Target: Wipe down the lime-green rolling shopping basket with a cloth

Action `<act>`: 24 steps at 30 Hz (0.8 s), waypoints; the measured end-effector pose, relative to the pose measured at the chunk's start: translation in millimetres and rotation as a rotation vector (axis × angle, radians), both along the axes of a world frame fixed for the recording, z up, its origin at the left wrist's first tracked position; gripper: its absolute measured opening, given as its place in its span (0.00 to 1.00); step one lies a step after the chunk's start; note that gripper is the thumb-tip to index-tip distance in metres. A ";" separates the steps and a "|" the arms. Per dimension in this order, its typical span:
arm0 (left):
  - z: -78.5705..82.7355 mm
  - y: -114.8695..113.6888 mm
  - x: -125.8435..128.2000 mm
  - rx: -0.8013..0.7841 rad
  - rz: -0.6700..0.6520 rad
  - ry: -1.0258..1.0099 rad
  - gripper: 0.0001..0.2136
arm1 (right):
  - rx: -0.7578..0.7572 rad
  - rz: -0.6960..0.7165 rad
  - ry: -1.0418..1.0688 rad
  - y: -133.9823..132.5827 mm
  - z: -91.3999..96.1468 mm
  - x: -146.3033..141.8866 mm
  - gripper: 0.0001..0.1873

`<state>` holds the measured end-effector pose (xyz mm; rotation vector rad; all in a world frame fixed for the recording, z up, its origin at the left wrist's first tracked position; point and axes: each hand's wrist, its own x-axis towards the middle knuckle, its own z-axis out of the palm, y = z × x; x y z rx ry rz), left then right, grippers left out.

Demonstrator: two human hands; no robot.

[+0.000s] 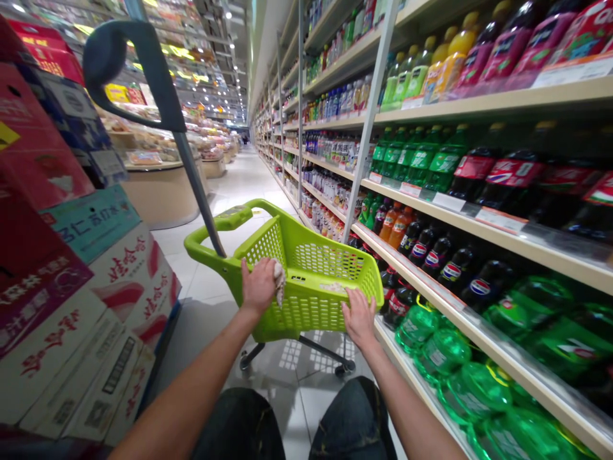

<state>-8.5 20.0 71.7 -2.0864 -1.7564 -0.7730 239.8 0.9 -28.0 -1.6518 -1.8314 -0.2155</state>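
I note: L hand (257, 285) fingers closed on cloth (278, 281), pressed to near rim of basket (306, 313), which stands on aisle floor (297, 383). R hand (359, 316) flat, fingers spread on its wall. Basket prob. light, stiff plastic, wheeled; steady it at rim.

Basket (311, 281): on the aisle floor, directly in front of the person's knees.
Left hand (257, 286): on the basket's near-left rim, with a cloth (278, 280) between palm and wall.
Right hand (358, 314): against the near-right wall.
Shelves (479, 220): right of the basket, bottles on every level.
Stacked boxes (71, 300): left of the basket.
Pole handle (191, 172): rising between boxes and basket.
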 end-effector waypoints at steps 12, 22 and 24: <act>-3.0 3.2 -4.4 0.035 0.010 -0.035 0.14 | 0.038 0.022 -0.006 1.7 -2.9 9.3 0.21; -36.7 -3.2 71.2 -0.069 -0.274 0.007 0.14 | 0.076 0.043 -0.042 2.9 -6.0 8.2 0.21; -29.7 -2.5 56.8 -0.070 -0.246 0.008 0.14 | 0.085 0.038 -0.038 2.8 -6.2 9.6 0.21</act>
